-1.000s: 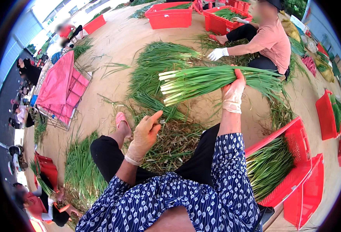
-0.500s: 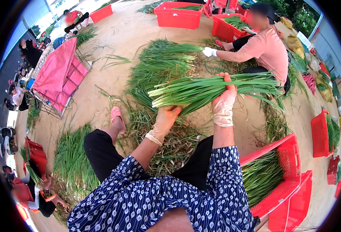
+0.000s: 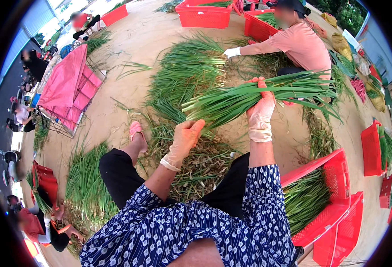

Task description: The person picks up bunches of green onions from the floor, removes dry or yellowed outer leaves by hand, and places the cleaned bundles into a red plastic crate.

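Tan floor point(image 3: 142, 35), green stalks point(image 3: 182, 71), red crates point(image 3: 202, 18)

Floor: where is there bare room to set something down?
Mostly bare floor lies between the pink cover and the central leaf heap; another patch separates the right hand and nearest red crate. Trimmings crowd the space between the knees.

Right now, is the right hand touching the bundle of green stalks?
Touching: the head view shows the right hand gripping the bundle, fingers curled over it.

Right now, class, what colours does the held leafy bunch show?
The bunch is green, paling toward whitish stem ends; best seen in the head view.
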